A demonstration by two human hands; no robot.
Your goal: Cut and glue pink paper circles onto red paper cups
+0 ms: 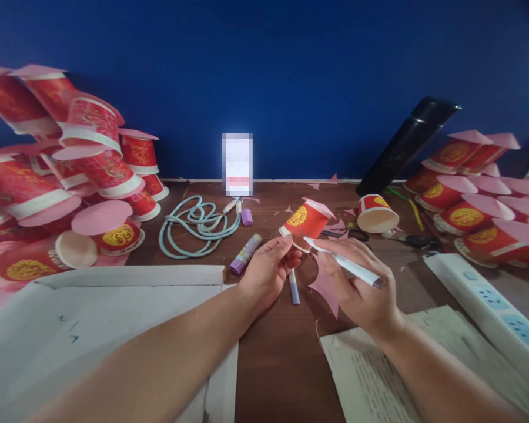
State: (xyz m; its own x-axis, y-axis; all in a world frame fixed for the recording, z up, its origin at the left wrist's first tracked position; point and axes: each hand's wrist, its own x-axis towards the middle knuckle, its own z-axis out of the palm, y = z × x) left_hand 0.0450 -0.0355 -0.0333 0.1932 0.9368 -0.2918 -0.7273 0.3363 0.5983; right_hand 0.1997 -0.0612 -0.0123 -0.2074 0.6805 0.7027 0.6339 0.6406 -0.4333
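Note:
My left hand (pixel 275 267) pinches the rim of a red paper cup (pixel 311 218) with a gold emblem, tilted over the table. A pink paper piece covers the cup's base, which faces up and away. Between the fingers of my right hand (pixel 365 282) is a white marker pen (pixel 352 267), its tip close to the cup's rim; whether it touches, I cannot tell. Beneath the hands lie a pen cap (pixel 294 288) and a pink paper offcut (pixel 325 285). A purple glue stick (pixel 245 254) rests left of my left hand, its purple cap (pixel 247 217) farther back.
Stacked red cups with pink tops (pixel 106 170) crowd the left; more cups (pixel 462 217) fill the right. A lit phone (pixel 237 164), coiled cable (pixel 194 229), black flask (pixel 405 141) and loose cup (pixel 377 214) stand behind. A power strip (pixel 489 299), printed paper (pixel 370 364) and white box (pixel 114 317) lie nearer.

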